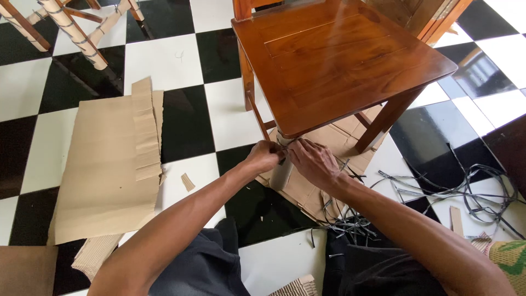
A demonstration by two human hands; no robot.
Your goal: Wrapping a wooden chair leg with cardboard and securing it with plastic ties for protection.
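Note:
A brown wooden chair (339,55) stands on the checkered floor in front of me. Its near front leg (281,172) is wrapped in grey-brown cardboard. My left hand (264,155) and my right hand (313,160) meet at the top of that wrapped leg, just under the seat corner. Both hands have fingers closed around the wrapping, and a thin black strap (282,160) shows between them. What the fingertips pinch is partly hidden.
A large flat cardboard sheet (104,164) with a corrugated strip lies on the floor at left. More cardboard (329,142) sits under the chair. Loose black straps (455,186) tangle at right. Other wrapped chair legs (71,27) stand at top left.

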